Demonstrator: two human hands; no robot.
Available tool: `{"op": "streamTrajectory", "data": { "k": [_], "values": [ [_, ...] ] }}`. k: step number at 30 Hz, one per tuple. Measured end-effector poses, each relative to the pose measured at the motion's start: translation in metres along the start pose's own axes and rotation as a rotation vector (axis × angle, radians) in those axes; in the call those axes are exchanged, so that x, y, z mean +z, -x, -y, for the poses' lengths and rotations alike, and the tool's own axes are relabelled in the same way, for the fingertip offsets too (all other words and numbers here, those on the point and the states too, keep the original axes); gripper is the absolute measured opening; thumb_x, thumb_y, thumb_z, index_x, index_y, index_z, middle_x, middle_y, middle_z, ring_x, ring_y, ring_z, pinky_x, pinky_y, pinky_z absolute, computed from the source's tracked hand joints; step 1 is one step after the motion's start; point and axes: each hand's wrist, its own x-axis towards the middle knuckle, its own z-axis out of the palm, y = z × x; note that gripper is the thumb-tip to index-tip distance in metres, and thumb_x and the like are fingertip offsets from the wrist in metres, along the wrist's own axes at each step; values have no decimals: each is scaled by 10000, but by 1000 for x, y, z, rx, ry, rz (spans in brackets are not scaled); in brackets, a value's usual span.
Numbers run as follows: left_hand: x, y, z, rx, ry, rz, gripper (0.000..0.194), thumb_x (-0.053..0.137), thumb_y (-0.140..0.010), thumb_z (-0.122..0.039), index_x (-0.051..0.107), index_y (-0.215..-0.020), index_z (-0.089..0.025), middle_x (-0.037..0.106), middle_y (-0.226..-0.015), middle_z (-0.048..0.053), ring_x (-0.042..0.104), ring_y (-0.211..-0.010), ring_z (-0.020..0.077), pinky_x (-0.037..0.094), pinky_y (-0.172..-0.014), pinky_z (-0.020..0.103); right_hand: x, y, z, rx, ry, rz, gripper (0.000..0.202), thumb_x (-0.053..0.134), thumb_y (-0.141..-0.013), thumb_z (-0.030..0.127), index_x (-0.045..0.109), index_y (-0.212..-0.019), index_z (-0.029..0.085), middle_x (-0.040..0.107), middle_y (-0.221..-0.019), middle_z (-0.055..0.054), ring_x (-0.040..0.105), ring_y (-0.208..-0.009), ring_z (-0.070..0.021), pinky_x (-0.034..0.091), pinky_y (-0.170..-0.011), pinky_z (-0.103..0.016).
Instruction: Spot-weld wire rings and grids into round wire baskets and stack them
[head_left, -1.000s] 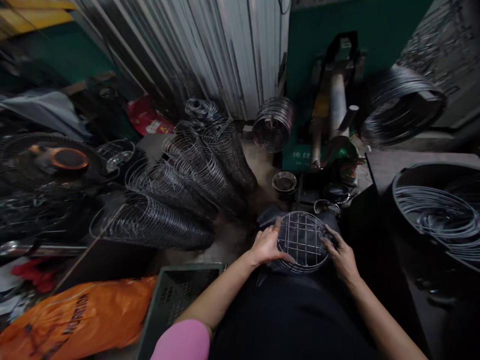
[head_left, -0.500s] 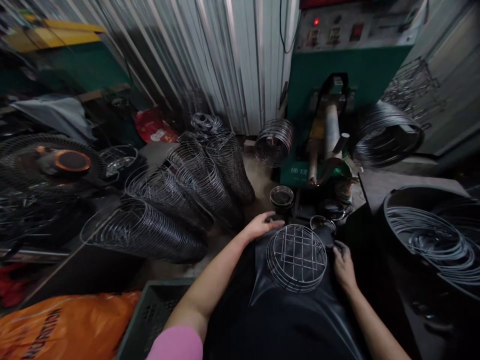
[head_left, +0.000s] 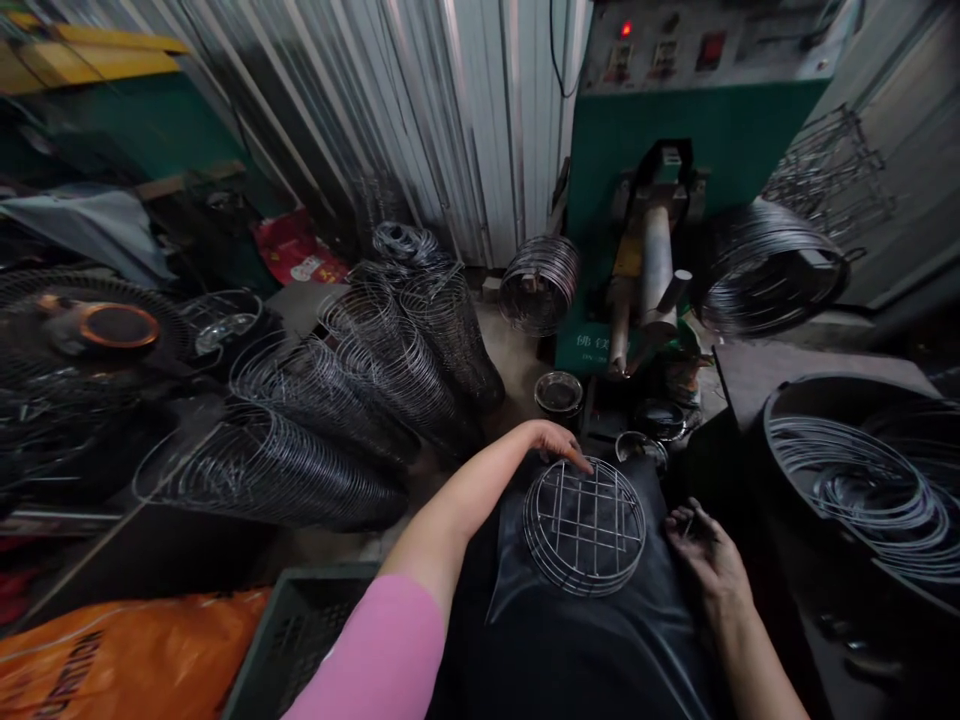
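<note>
A round wire rack [head_left: 596,520] with a crossed grid lies on the dark apron [head_left: 510,560] over my lap; several rings show stacked beneath its top. From the far side, my left hand [head_left: 561,440] reaches over it, fingers together and pointing down, their tips at the far rim. The thumb is hidden. To the right of the rack, apart from it, is my right hand [head_left: 709,555], palm turned up with blackened fingers curled in. Something thin and dark seems to be between those fingers, too small to name.
Ahead stands a green machine [head_left: 697,130] with projecting rods [head_left: 656,250]. Stacks of wire rings [head_left: 322,480] are on the left, near a fan [head_left: 112,325]. At right is a tub [head_left: 776,400] of wire rings; lower left, an orange sack [head_left: 150,640] and a crate [head_left: 255,650].
My left hand has moved right, onto the rack's far rim. My right hand has turned palm up and shifted slightly right and nearer to me. The view has shifted slightly.
</note>
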Motion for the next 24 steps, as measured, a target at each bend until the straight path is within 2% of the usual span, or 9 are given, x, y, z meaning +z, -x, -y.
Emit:
{"op": "streamTrajectory", "data": {
  "k": [3,6,11,13,15,18,20,22,24],
  "values": [
    [5,1,1,6,22,2,479,730,-494,-534,653,-850,-224,649,-814,-21,590,-717,135,432,-546,216,8,6,0,-78,122,24,244,685,-600,213,602,-830,209,604,-680,36,579,-602,-110,479,-483,-219],
    [12,9,0,18,31,-22,440,740,-490,-510,655,-808,-219,649,-751,-32,599,-670,132,446,-538,223,11,12,-5,-276,307,-30,351,736,-556,301,636,-879,207,628,-672,35,563,-551,-104,440,-442,-194],
    [26,45,-1,100,152,-60,560,798,-415,-422,633,-898,-193,650,-771,-17,623,-681,169,504,-596,286,-9,18,-19,-645,964,-74,414,677,-548,491,686,-816,176,697,-795,-65,632,-763,-246,513,-629,-315],
    [35,67,0,147,175,-136,701,807,-394,-398,593,-1034,-209,650,-889,-5,630,-779,197,519,-664,309,-19,20,-24,-766,1151,-35,395,630,-557,524,689,-749,185,701,-831,-84,630,-826,-280,508,-727,-368],
    [47,89,-1,167,101,-288,793,801,-393,-405,550,-1127,-236,617,-1029,3,604,-915,219,511,-744,309,-24,23,-28,-855,1253,10,382,579,-595,537,687,-746,203,700,-849,-80,636,-826,-276,501,-764,-390],
    [65,116,-5,189,-96,-501,799,788,-410,-428,547,-1151,-252,546,-1158,10,516,-1082,244,452,-882,308,-19,32,-26,-877,1334,62,373,540,-625,546,684,-732,220,701,-830,-71,644,-791,-267,510,-737,-390],
    [75,129,-9,226,-155,-529,764,775,-446,-444,550,-1149,-243,560,-1126,13,516,-1075,238,430,-910,311,-6,43,-17,-826,1334,75,383,545,-616,556,683,-721,215,704,-805,-78,646,-780,-274,511,-725,-391],
    [83,138,-15,278,-164,-527,744,771,-469,-447,551,-1144,-225,584,-1070,22,543,-1020,227,435,-898,315,15,63,-2,-768,1301,92,397,562,-610,556,681,-739,200,705,-806,-90,644,-799,-281,506,-731,-381],
    [86,143,-22,344,-204,-601,745,782,-461,-428,557,-1135,-206,571,-1074,44,536,-1014,236,426,-913,340,44,90,17,-720,1285,158,396,585,-628,530,674,-803,187,700,-855,-95,634,-842,-272,496,-745,-351]
  ]
}}
